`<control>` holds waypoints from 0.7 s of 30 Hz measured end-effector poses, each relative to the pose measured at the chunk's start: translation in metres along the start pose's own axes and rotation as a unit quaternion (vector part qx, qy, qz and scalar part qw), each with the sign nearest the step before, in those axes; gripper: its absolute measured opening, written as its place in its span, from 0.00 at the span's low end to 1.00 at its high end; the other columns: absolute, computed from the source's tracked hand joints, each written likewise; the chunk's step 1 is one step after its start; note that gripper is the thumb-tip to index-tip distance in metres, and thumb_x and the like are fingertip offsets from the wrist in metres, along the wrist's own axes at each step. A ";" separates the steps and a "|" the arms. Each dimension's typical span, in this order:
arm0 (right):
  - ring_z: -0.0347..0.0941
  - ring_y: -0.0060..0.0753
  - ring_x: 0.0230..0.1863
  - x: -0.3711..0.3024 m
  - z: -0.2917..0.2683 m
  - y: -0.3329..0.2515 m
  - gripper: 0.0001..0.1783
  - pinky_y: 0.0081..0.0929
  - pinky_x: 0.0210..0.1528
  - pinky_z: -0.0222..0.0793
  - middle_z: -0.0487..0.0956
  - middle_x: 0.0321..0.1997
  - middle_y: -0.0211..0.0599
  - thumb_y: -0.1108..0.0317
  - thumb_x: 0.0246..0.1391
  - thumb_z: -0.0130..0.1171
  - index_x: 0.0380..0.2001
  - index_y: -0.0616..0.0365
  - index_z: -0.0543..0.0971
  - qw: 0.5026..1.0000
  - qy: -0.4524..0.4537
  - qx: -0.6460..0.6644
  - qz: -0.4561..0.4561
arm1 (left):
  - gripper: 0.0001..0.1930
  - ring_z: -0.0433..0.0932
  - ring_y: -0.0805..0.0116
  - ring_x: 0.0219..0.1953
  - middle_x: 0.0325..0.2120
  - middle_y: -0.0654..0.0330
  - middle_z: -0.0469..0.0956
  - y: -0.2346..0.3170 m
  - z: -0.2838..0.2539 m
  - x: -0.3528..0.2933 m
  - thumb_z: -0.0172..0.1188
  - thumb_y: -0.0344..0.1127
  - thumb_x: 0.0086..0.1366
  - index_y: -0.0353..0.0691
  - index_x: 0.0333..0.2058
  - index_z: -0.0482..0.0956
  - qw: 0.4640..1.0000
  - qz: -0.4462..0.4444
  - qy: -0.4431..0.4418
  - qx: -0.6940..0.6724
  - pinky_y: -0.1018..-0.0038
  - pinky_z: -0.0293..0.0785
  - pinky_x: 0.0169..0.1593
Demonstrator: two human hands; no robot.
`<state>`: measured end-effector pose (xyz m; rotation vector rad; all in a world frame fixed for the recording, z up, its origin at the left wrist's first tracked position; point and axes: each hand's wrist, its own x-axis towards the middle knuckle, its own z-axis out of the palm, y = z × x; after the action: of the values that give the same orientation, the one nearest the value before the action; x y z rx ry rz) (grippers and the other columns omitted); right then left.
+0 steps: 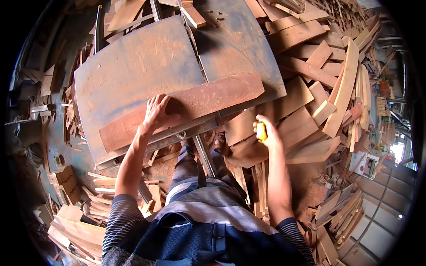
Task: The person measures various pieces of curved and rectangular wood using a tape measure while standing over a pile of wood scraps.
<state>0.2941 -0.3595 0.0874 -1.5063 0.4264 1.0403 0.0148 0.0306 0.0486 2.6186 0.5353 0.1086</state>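
Board (217, 97) lies across the table (137, 57) mid-frame, the left hand (156, 114) resting half-open on it; right of centre, the right hand (271, 134) curls round a yellow tool (261, 132). Even pressure should steady the board.

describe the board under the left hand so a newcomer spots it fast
Find the big dusty metal table in the upper middle. Along its lower edge lies a long board with the left hand on it. Its reddish-brown colour sets it apart from the paler planks heaped to the table's right.
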 end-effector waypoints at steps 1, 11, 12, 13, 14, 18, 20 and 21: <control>0.78 0.30 0.28 0.028 -0.026 0.004 0.20 0.28 0.24 0.74 0.81 0.32 0.37 0.56 0.56 0.68 0.48 0.53 0.78 0.994 0.063 -0.033 -0.088 | 0.44 0.69 0.45 0.60 0.55 0.48 0.73 0.006 0.003 0.002 0.76 0.56 0.45 0.37 0.58 0.73 0.999 0.027 0.006 -0.015 0.52 0.62 0.65; 0.70 0.46 0.66 0.074 -0.004 -0.058 0.45 0.37 0.66 0.66 0.71 0.67 0.56 0.49 0.53 0.70 0.67 0.65 0.68 0.922 0.155 -0.300 -0.189 | 0.44 0.72 0.44 0.56 0.53 0.48 0.74 0.038 0.008 -0.048 0.78 0.55 0.38 0.36 0.53 0.76 0.997 0.056 -0.003 -0.050 0.53 0.67 0.60; 0.72 0.46 0.65 0.077 -0.008 -0.053 0.42 0.36 0.65 0.67 0.73 0.66 0.57 0.51 0.53 0.70 0.65 0.66 0.70 0.919 0.151 -0.320 -0.174 | 0.44 0.72 0.44 0.56 0.53 0.48 0.74 0.042 0.008 -0.053 0.78 0.55 0.38 0.35 0.53 0.76 0.996 0.063 -0.005 -0.056 0.53 0.67 0.60; 0.72 0.46 0.64 0.075 -0.016 -0.047 0.41 0.36 0.65 0.68 0.73 0.65 0.57 0.52 0.53 0.69 0.64 0.66 0.71 0.910 0.162 -0.339 -0.174 | 0.46 0.70 0.40 0.57 0.56 0.44 0.70 0.043 0.011 -0.058 0.79 0.56 0.36 0.35 0.53 0.75 0.995 0.065 -0.019 -0.067 0.50 0.65 0.61; 0.73 0.46 0.64 0.068 -0.005 -0.043 0.40 0.36 0.64 0.68 0.74 0.65 0.57 0.53 0.53 0.69 0.64 0.67 0.71 0.901 0.158 -0.365 -0.172 | 0.47 0.68 0.39 0.58 0.57 0.43 0.69 0.043 0.010 -0.072 0.80 0.56 0.35 0.35 0.53 0.74 0.996 0.058 -0.032 -0.052 0.49 0.64 0.62; 0.73 0.42 0.62 0.039 -0.033 -0.017 0.39 0.32 0.63 0.68 0.77 0.62 0.55 0.57 0.53 0.69 0.62 0.72 0.71 0.915 0.149 -0.338 -0.163 | 0.52 0.56 0.32 0.67 0.63 0.36 0.58 0.079 0.004 -0.105 0.81 0.59 0.33 0.39 0.56 0.73 0.992 0.048 -0.113 -0.006 0.39 0.52 0.69; 0.74 0.42 0.61 0.018 -0.042 0.002 0.39 0.32 0.63 0.68 0.77 0.60 0.54 0.57 0.53 0.70 0.62 0.72 0.72 0.920 0.148 -0.335 -0.143 | 0.52 0.51 0.30 0.69 0.65 0.36 0.56 0.095 0.006 -0.124 0.81 0.59 0.33 0.41 0.58 0.73 0.990 0.030 -0.139 0.022 0.36 0.47 0.71; 0.73 0.40 0.61 0.004 -0.041 0.007 0.39 0.32 0.63 0.68 0.77 0.61 0.54 0.58 0.53 0.70 0.63 0.71 0.71 0.922 0.154 -0.333 -0.124 | 0.51 0.47 0.27 0.71 0.67 0.35 0.53 0.096 0.017 -0.137 0.81 0.58 0.33 0.42 0.58 0.73 0.988 0.016 -0.149 0.030 0.33 0.43 0.71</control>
<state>0.3055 -0.3978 0.0760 -2.2851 0.0788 0.7764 -0.0748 -0.1088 0.0790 2.6362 0.3965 -0.2904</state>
